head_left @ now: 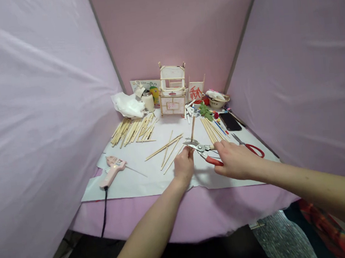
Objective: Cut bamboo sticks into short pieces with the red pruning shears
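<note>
Centre of frame: left hand fingers pinched round lower end of upright stick; right hand fingers wrapped round red-handled shears, blades at stick. Blades sit just above left fingers: slip could nick skin; loose pinch could tilt stick.

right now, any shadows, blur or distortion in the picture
Head view: soft shadow on the lilac cloth below the bare right hand; crumpled white wrapping looks washed out; tiny print on the flat white illustrated card is unreadably soft; the bare right forearm looks stretched toward the edge.
</note>
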